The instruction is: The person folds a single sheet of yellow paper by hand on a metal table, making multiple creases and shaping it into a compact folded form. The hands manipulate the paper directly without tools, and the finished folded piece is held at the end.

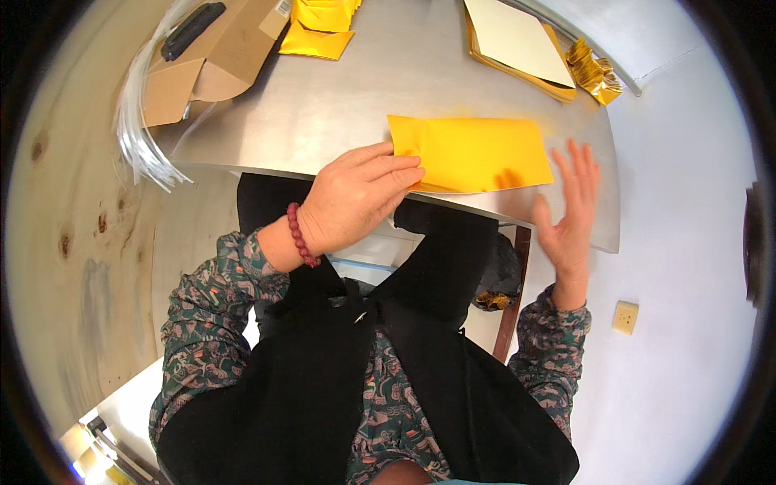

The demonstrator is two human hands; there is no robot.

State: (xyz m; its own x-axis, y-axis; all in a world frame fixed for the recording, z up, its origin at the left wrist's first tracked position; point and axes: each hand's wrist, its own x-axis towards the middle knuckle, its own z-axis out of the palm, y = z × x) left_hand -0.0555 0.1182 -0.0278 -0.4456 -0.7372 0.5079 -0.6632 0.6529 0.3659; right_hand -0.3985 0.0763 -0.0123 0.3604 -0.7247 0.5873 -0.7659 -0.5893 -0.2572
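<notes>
A folded sheet of shiny gold paper (485,153) lies along the near edge of the metal table. My left hand (356,194), with a dark red bead bracelet at the wrist, grips the sheet's left end, fingers together on top; the thumb is hidden. Just off the sheet's right end, my right hand (572,206) is raised with its fingers spread and nothing in it. Its fingertips are slightly blurred. A reddish reflection of fingers shows on the lower right of the gold surface.
At the far right sits a stack of gold sheets with a cream board (521,40) on top, beside crumpled gold foil (594,71). Folded gold pieces (319,40) lie far left. A cardboard box (218,56) carries a black object (192,31), with clear plastic strips (141,137) hanging alongside.
</notes>
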